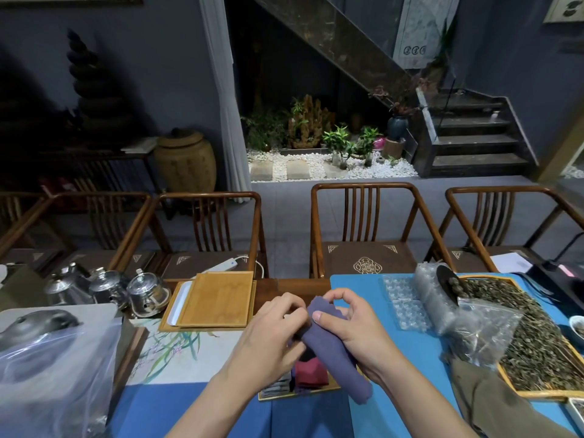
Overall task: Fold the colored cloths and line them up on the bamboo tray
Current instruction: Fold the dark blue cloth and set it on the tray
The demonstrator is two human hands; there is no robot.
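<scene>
A purple-blue cloth hangs bunched in the air between both hands, over the table's near middle. My left hand pinches its upper left edge. My right hand grips its upper right part, thumb on the fabric. Directly below lies a small bamboo tray, mostly hidden by my hands. On it rests a folded red cloth with a dark cloth edge beside it. A larger bamboo tray sits empty farther back on the left.
Glass teapots stand at the left, with a plastic bag in front. A big tray of dried tea leaves, bags and blister packs fill the right. Wooden chairs line the far edge.
</scene>
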